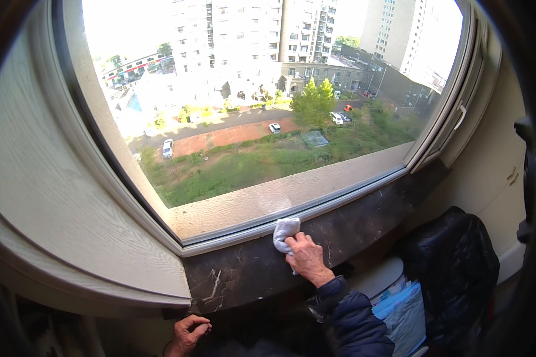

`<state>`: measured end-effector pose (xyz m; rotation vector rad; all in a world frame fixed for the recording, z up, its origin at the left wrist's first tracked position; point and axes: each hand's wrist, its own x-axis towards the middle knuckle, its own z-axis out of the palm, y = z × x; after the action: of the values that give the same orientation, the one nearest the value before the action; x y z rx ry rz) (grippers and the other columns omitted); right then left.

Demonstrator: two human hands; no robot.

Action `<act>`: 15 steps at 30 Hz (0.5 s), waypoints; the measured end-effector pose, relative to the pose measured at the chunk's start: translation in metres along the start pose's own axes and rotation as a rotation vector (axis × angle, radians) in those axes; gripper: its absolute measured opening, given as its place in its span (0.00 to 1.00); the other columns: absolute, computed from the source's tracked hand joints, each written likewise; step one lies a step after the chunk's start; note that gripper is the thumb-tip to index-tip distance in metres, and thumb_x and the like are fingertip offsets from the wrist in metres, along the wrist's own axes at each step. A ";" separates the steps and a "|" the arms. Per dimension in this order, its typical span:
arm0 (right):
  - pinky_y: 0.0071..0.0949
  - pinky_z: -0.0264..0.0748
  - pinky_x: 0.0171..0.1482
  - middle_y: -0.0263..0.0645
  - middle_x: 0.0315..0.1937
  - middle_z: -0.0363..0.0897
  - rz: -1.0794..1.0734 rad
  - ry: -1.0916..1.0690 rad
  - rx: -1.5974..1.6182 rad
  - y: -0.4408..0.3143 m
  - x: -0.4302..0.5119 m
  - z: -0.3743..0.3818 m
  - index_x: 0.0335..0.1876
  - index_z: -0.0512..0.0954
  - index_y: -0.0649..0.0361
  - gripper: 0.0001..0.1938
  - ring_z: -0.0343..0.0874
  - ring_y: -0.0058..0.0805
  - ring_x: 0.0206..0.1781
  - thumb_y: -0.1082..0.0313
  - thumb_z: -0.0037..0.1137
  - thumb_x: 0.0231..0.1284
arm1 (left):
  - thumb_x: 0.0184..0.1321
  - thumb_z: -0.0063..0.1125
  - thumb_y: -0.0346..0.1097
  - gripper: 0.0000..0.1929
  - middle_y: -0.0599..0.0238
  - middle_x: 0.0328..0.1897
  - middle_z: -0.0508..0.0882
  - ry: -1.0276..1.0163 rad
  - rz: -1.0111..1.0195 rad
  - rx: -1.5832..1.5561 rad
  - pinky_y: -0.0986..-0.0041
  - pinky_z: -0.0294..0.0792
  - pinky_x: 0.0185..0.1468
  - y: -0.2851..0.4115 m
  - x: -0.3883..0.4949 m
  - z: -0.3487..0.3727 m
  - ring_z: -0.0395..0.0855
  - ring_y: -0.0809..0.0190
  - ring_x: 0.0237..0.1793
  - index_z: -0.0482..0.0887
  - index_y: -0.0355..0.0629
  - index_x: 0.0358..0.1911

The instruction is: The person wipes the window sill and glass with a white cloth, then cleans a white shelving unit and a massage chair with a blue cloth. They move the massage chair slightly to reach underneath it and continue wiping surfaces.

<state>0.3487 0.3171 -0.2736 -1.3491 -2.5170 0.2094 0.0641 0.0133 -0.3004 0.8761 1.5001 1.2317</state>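
My right hand (309, 259) grips a folded white cloth (286, 230) on the dark marble windowsill (362, 223). The cloth's upper end touches the lower edge of the light window frame (236, 240). Below the sill's front edge, near its left end, is my left hand (190, 334). Its fingers are loosely curled, with a gap between thumb and forefinger and nothing visible in it. The window pane (250, 169) rises beyond the sill, with a hazy pale patch on the glass low down, above the cloth.
Pale wood-grain panelling (71, 201) borders the window on the left. To the right is a side sash with a white handle (460, 117). A black plastic-like cover (455, 259) and a light-blue package (402, 317) stand below the sill at right. A cream cabinet (496, 187) is behind them.
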 end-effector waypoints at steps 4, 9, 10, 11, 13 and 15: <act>0.41 0.84 0.45 0.41 0.49 0.77 -0.281 -0.073 0.089 -0.098 0.001 0.028 0.54 0.79 0.53 0.21 0.81 0.43 0.50 0.68 0.67 0.51 | 0.66 0.62 0.25 0.04 0.62 0.35 0.89 0.042 0.058 0.018 0.76 0.80 0.42 0.009 -0.015 -0.008 0.88 0.67 0.36 0.88 0.36 0.40; 0.42 0.83 0.45 0.43 0.50 0.76 -0.458 -0.098 0.163 -0.178 0.014 0.062 0.53 0.78 0.55 0.22 0.80 0.45 0.50 0.71 0.67 0.49 | 0.65 0.62 0.25 0.04 0.62 0.35 0.89 0.076 0.096 0.070 0.76 0.80 0.42 0.009 -0.033 -0.020 0.88 0.67 0.36 0.88 0.36 0.40; 0.43 0.83 0.46 0.43 0.50 0.76 -0.454 -0.083 0.161 -0.186 0.018 0.066 0.54 0.77 0.55 0.22 0.80 0.46 0.50 0.71 0.67 0.49 | 0.65 0.62 0.25 0.04 0.61 0.35 0.89 0.096 0.096 0.049 0.75 0.80 0.43 0.008 -0.034 -0.022 0.88 0.67 0.36 0.88 0.36 0.40; 0.43 0.83 0.46 0.44 0.50 0.76 -0.451 -0.072 0.162 -0.191 0.020 0.070 0.54 0.77 0.55 0.23 0.80 0.46 0.50 0.71 0.66 0.49 | 0.65 0.62 0.25 0.04 0.61 0.35 0.89 0.113 0.097 0.024 0.75 0.80 0.43 0.006 -0.036 -0.022 0.88 0.66 0.36 0.88 0.36 0.40; 0.42 0.83 0.46 0.42 0.49 0.77 -0.449 -0.027 0.190 -0.192 0.020 0.074 0.52 0.78 0.54 0.19 0.80 0.45 0.50 0.72 0.63 0.52 | 0.65 0.62 0.25 0.04 0.60 0.35 0.89 0.130 0.100 -0.015 0.75 0.80 0.42 0.002 -0.038 -0.024 0.88 0.66 0.36 0.88 0.35 0.41; 0.42 0.83 0.45 0.41 0.49 0.77 -0.480 0.039 0.249 -0.184 0.012 0.072 0.51 0.79 0.53 0.17 0.80 0.44 0.49 0.73 0.62 0.53 | 0.65 0.62 0.26 0.05 0.60 0.34 0.89 0.133 0.107 -0.044 0.74 0.80 0.42 -0.002 -0.037 -0.025 0.88 0.66 0.35 0.87 0.35 0.41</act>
<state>0.1744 0.2254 -0.2934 -0.6275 -2.5874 0.3725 0.0500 -0.0285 -0.2936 0.8689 1.5409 1.4196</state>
